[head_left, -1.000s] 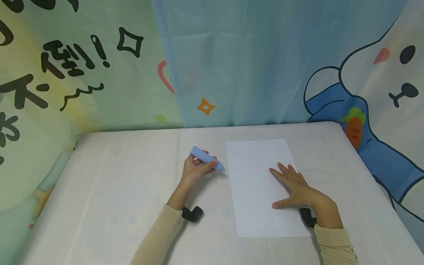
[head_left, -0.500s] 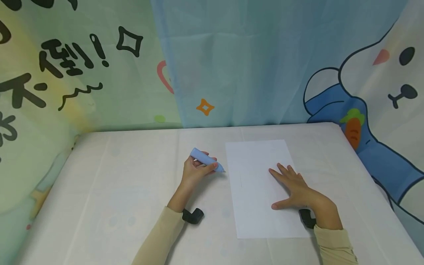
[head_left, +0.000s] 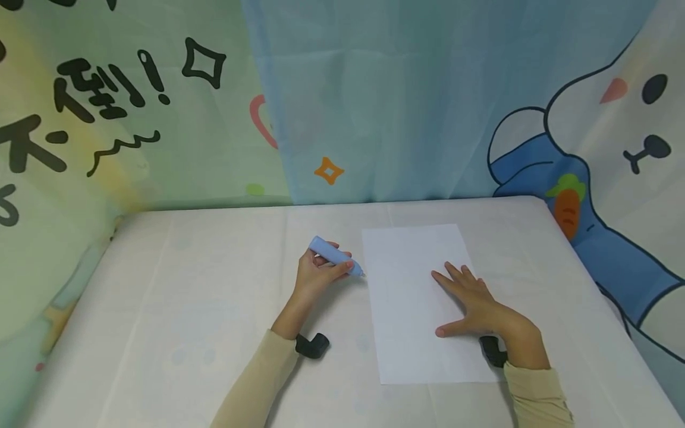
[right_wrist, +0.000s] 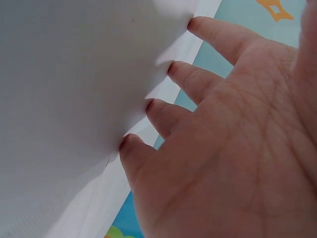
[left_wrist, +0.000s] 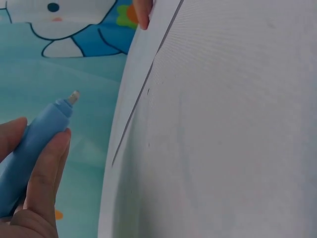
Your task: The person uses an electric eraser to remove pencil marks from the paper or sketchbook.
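Note:
A chunky light blue electric eraser [left_wrist: 37, 148] with a short whitish tip is pinched between the thumb and fingers of my left hand [head_left: 313, 276]. In the head view its tip points right, close to the left edge of a white sheet of paper [head_left: 407, 333]. My right hand [head_left: 476, 306] lies with spread fingers on the right part of the sheet. Its fingertips [right_wrist: 131, 144] press on the paper in the right wrist view, and its palm and wrist cover part of the sheet's right edge.
A white cloth covers the table [head_left: 214, 297]. Behind it hangs a printed curtain [head_left: 374, 119] with lettering and a cartoon rabbit. A black wrist device [head_left: 313, 346] is at the left wrist and another black device [head_left: 493, 352] at the right.
The head view has shifted slightly, so the backdrop sits a little further left. Both hands, the electric eraser and the paper stay in nearly the same places.

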`<state>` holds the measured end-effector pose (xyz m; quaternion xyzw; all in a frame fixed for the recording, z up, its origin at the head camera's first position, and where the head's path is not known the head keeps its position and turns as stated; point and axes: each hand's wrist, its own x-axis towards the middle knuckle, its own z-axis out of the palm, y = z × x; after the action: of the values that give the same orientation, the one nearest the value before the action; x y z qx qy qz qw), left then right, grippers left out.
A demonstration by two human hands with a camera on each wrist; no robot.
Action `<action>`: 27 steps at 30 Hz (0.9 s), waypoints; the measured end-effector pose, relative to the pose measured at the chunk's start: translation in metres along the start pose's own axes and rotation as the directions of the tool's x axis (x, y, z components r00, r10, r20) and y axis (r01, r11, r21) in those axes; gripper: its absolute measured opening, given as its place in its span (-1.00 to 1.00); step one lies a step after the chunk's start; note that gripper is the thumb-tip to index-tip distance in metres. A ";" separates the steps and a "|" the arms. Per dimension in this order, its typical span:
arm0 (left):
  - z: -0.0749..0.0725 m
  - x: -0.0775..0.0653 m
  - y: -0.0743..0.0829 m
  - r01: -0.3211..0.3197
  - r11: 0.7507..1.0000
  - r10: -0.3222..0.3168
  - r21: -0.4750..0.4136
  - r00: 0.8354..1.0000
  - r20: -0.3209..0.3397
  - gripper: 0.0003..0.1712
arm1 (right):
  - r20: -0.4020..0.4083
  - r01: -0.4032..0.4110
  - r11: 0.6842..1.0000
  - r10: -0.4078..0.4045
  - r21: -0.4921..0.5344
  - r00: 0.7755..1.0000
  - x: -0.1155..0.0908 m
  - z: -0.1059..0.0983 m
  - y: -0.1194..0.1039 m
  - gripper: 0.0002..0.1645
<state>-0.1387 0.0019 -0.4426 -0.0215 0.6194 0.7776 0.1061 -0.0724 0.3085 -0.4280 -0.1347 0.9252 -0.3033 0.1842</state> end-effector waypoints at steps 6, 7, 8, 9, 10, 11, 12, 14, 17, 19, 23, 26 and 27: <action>0.007 0.004 -0.001 -0.008 1.000 0.007 0.011 1.000 0.018 -0.47 | 0.012 -0.005 1.000 0.005 -0.001 1.000 0.000 -0.001 0.000 0.33; 0.008 0.005 -0.002 -0.008 1.000 0.008 0.007 1.000 0.022 -0.48 | 0.013 -0.003 1.000 0.003 0.000 1.000 0.000 -0.001 0.000 0.33; 0.010 0.006 -0.002 -0.009 1.000 0.009 0.004 1.000 0.025 -0.49 | 0.013 -0.001 1.000 0.001 0.002 1.000 -0.001 -0.001 0.000 0.33; 0.011 0.007 -0.003 -0.010 1.000 0.010 -0.001 1.000 0.027 -0.50 | 0.015 -0.001 1.000 0.001 0.003 1.000 -0.001 -0.002 0.000 0.33; 0.012 0.008 -0.003 -0.010 1.000 0.010 -0.006 1.000 0.028 -0.51 | 0.016 0.000 1.000 0.000 0.004 1.000 -0.001 -0.002 0.000 0.33; 0.014 0.009 -0.004 -0.010 1.000 0.010 -0.010 1.000 0.029 -0.52 | 0.016 0.001 1.000 -0.001 0.006 1.000 -0.001 -0.002 0.000 0.34; 0.015 0.010 -0.005 -0.010 1.000 0.010 -0.010 0.999 0.031 -0.52 | 0.015 0.002 1.000 -0.002 0.009 1.000 -0.001 -0.002 0.000 0.34; 0.016 0.012 -0.007 -0.013 1.000 0.013 -0.006 0.999 0.034 -0.53 | 0.015 0.000 1.000 0.000 0.009 1.000 -0.001 -0.002 0.000 0.34; 0.019 0.015 -0.009 -0.016 1.000 0.016 0.011 0.999 0.036 -0.52 | 0.013 -0.002 1.000 0.002 0.008 1.000 -0.001 -0.001 -0.001 0.34; 0.020 0.017 -0.011 -0.023 0.999 0.021 0.029 0.999 0.039 -0.52 | 0.011 -0.002 1.000 0.002 0.008 1.000 -0.001 -0.001 -0.001 0.34; 0.023 0.020 -0.012 -0.024 0.998 0.021 0.055 0.999 0.040 -0.52 | 0.012 -0.007 1.000 0.007 0.008 1.000 -0.001 -0.001 0.000 0.34; 0.026 0.023 -0.012 -0.012 0.998 0.010 0.061 0.999 0.033 -0.51 | 0.017 -0.013 1.000 0.013 0.007 1.000 -0.001 -0.001 0.000 0.35; 0.027 0.024 -0.012 -0.007 0.998 0.005 0.065 1.000 0.029 -0.52 | 0.018 -0.013 1.000 0.013 0.008 1.000 -0.001 -0.001 0.000 0.35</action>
<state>-0.1569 0.0335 -0.4521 -0.0049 0.6429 0.7575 0.1133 -0.0721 0.3098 -0.4268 -0.1308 0.9231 -0.3045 0.1949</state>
